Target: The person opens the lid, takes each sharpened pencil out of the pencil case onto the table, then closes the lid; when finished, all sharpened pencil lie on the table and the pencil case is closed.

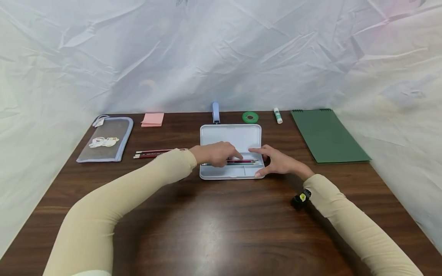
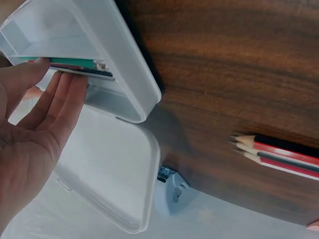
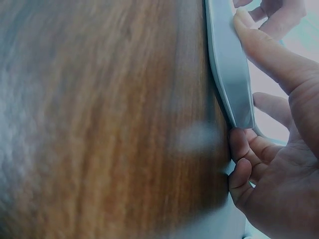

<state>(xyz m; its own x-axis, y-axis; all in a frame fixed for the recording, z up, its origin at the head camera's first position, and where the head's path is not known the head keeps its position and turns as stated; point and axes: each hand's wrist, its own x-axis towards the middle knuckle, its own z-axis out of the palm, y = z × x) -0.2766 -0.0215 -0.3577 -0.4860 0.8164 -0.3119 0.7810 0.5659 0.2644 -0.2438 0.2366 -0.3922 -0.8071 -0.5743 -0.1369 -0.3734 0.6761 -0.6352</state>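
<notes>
A white pencil case (image 1: pixel 230 137) lies open on the table, its lid tipped back and its tray divided into compartments. Several pencils (image 2: pixel 79 62), one of them green, lie lengthwise in the long compartment. My left hand (image 1: pixel 216 153) reaches into the case. In the left wrist view its thumb is on one side of these pencils and its fingers on the other, pinching them. At the case's right end, my right hand (image 1: pixel 277 161) grips the rim, thumb at the front corner and fingers farther back, as the right wrist view also shows.
Red-and-black pencils (image 1: pixel 148 154) lie left of the case, near a mesh zip pouch (image 1: pixel 103 142) and pink sticky notes (image 1: pixel 152 119). Behind the case are a light-blue stapler (image 1: pixel 215 112), green tape (image 1: pixel 250 117) and a glue stick (image 1: pixel 277 115). A green spiral pad (image 1: pixel 329 136) lies right.
</notes>
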